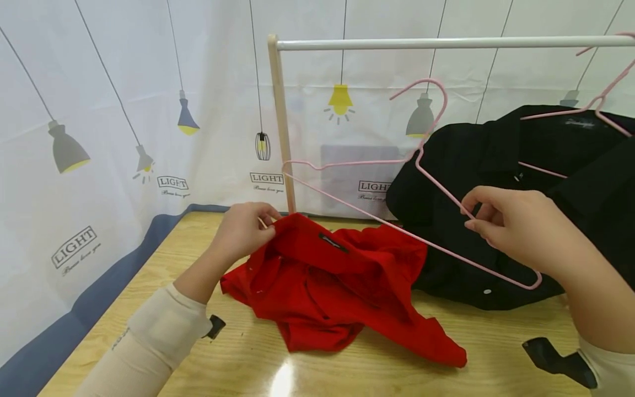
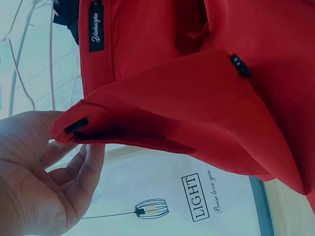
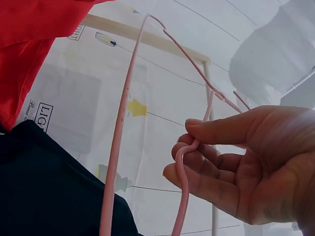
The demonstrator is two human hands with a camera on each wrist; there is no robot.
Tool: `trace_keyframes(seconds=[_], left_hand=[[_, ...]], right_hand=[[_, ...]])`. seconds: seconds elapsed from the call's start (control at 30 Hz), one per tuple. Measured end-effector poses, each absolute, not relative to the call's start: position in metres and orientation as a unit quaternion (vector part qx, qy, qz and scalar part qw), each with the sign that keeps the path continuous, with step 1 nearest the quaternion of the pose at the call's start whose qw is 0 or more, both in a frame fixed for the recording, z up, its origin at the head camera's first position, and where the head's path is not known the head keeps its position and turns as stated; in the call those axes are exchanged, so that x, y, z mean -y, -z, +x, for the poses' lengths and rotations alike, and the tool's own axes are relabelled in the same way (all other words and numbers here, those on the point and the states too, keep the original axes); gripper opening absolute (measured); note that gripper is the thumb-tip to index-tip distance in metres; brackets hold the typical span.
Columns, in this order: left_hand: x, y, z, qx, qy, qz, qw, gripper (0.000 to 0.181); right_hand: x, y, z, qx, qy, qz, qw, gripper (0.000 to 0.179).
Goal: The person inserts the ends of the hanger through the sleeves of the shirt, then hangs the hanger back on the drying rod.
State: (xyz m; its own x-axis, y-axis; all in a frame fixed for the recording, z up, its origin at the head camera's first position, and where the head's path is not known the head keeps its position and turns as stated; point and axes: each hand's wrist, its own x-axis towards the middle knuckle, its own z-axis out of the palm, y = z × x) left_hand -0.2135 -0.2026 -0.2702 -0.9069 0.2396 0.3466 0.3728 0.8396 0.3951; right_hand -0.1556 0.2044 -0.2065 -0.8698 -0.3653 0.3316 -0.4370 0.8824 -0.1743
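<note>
My left hand (image 1: 246, 229) pinches the edge of a red shirt (image 1: 342, 292) between thumb and fingers. The shirt lies crumpled on the table, its labelled band lifted; the black label (image 2: 96, 25) shows inside in the left wrist view. Thumb and fingers of my right hand (image 1: 521, 226) grip one sloping arm of a pink wire hanger (image 1: 347, 163). The hanger is tilted in the air, hook upward, above and partly in front of the red shirt and apart from the rail. In the right wrist view, the hanger wire (image 3: 182, 177) passes between the fingers of that hand.
A black shirt (image 1: 461, 160) hangs on a second pink hanger (image 1: 602, 99) at the right. Behind my hands stands a rack with a white rail (image 1: 446, 43) and a wooden post (image 1: 281, 121). Printed fabric (image 1: 213, 110) encloses the wooden table (image 1: 238, 358).
</note>
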Motion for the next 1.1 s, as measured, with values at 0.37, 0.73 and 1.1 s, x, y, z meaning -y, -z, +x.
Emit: trace_keyframes(seconds=[0.37,0.73,1.1], left_hand=[[0.207,0.270,-0.215,0.949,0.232,-0.159,0.143,0.020],[0.204,0.269,-0.213,0.949,0.233,-0.158,0.142,0.018],[0.187,0.277,-0.203,0.939,0.245,-0.180,0.162,0.019]], right_hand=[[-0.218,0.231,-0.126,0.951,-0.099,0.239,0.172,0.027],[-0.204,0.259,-0.127,0.944,-0.126,0.280,0.122,0.028],[-0.163,0.280,-0.139,0.941,-0.187,0.272,0.075,0.025]])
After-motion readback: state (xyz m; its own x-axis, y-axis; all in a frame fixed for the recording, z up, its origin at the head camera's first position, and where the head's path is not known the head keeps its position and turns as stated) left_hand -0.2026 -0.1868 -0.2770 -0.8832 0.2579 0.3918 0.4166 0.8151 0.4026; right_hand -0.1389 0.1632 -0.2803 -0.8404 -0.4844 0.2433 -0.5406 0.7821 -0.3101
